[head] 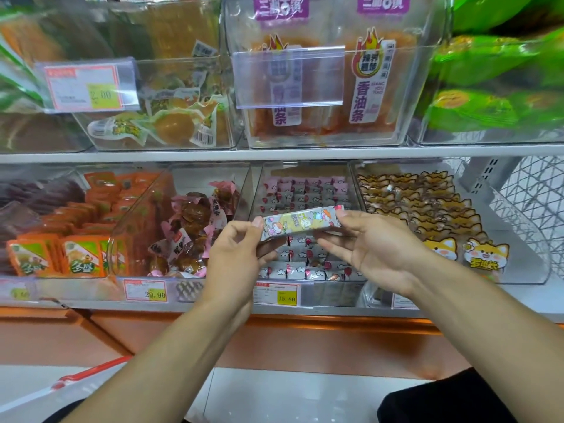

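**Both hands on one snack packet**

We hold a long snack packet (300, 222) roughly level in front of the lower shelf. Our left hand (238, 254) pinches its left end, fingers curled. Our right hand (375, 245) pinches the right end between thumb and fingers. Behind the packet is a clear bin (253, 190) of small pink-and-white sweets (305, 184). Brown wrapped snacks (189, 227) lie in the bin to its left, fox-print packs (439, 248) to its right. The price tag (287, 297) below reads 15.80.

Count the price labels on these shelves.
5. Upper label on the top-left bin; along the lower shelf edge, far-left label, 29.90 label, 15.80 label, and right label, partly behind the right forearm. Others may be hidden.
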`<state>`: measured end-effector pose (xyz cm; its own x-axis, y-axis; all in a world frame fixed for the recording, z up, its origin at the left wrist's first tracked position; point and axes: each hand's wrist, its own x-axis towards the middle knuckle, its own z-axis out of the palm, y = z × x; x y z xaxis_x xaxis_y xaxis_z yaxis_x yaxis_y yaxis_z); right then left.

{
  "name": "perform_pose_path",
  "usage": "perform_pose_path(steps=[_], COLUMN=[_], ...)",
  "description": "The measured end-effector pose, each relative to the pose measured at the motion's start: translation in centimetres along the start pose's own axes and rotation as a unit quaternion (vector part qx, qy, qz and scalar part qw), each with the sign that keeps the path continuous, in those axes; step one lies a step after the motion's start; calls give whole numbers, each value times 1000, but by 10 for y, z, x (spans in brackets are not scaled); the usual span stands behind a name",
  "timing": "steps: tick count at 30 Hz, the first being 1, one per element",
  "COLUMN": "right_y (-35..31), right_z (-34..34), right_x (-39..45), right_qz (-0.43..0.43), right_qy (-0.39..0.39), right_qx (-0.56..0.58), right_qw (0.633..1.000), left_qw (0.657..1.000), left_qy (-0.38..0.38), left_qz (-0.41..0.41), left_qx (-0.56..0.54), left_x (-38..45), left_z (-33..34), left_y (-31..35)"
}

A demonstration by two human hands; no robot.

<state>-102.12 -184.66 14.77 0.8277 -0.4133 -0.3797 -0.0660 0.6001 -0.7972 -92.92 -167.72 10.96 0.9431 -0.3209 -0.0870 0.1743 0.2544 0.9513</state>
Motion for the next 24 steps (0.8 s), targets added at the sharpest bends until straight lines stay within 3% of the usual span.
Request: perform_pose_path(steps=[11,19,24], right_y=[2,4,7], right_z=[-2,-8,-12], right_x=[-5,0,0], right_qz=[72,5,-80], right_qy=[-96,-132,-113], right_qx=[-89,-147,-292], right_qw=[989,980,946], left_qw=[994,994,991], left_qy=[-11,-67,-101], left_qz=[84,-79,-89], left_qx=[63,-20,-14], left_x=[-9,-13,-15], left_z=[4,8,10], left_y=[-2,6,8])
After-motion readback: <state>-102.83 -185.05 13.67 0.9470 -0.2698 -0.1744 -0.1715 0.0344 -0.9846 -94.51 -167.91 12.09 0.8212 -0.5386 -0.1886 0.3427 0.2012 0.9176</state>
